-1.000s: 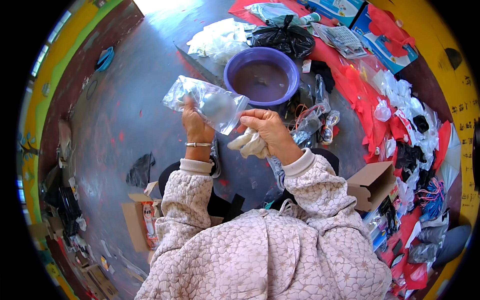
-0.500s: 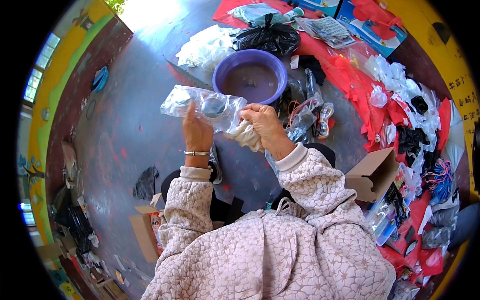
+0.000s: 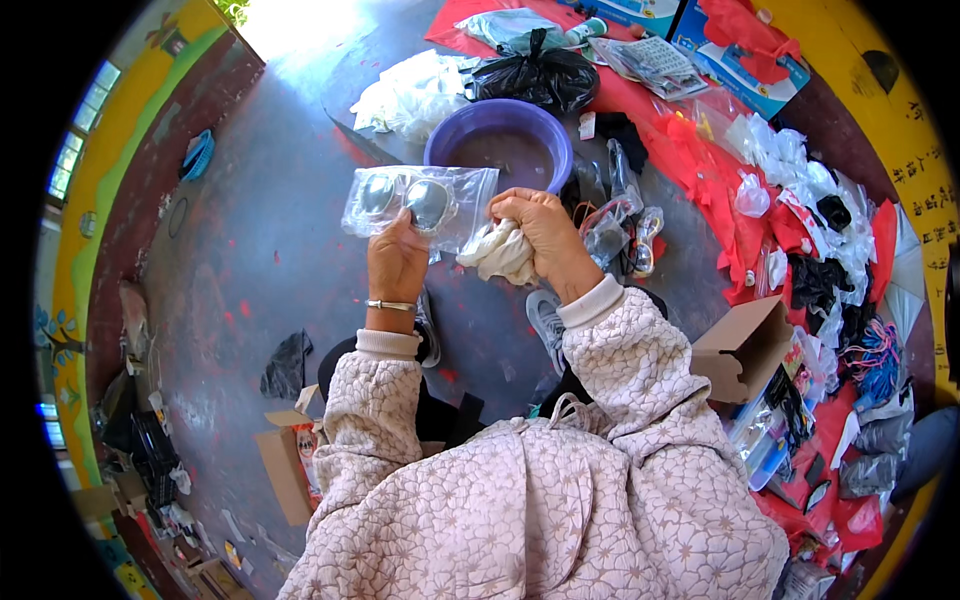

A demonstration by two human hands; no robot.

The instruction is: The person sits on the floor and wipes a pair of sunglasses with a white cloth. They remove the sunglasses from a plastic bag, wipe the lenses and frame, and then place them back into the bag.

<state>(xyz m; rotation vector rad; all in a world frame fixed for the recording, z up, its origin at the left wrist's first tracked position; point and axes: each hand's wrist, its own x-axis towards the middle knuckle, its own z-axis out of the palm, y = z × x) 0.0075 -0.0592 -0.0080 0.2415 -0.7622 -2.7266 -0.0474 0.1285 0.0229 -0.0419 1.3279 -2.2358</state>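
My left hand (image 3: 396, 262) is closed on a clear plastic bag (image 3: 472, 196), holding it up in front of me. Inside the bag lies a pair of sunglasses (image 3: 429, 204) with dark, roundish lenses; the thumb presses below one lens. In my right hand (image 3: 546, 232), bunched below curled fingers, is a crumpled cream cloth (image 3: 500, 252). Those fingertips are at the bag's right edge; whether they also grip it I cannot tell. Just beyond the bag a purple basin (image 3: 562, 150) with murky water stands on the floor.
Beyond the basin sit a tied black bag (image 3: 536, 78) and white plastic bags (image 3: 412, 92). To its right lie more bagged glasses (image 3: 648, 242). Red sheeting (image 3: 690, 165) with scattered plastic runs along the right. Open cardboard boxes (image 3: 745, 350) stand beside me.
The bag has been turned flatter and shifted slightly right, so both lenses show clearly. My left thumb has come down onto it, and the cloth hangs lower from my right hand.
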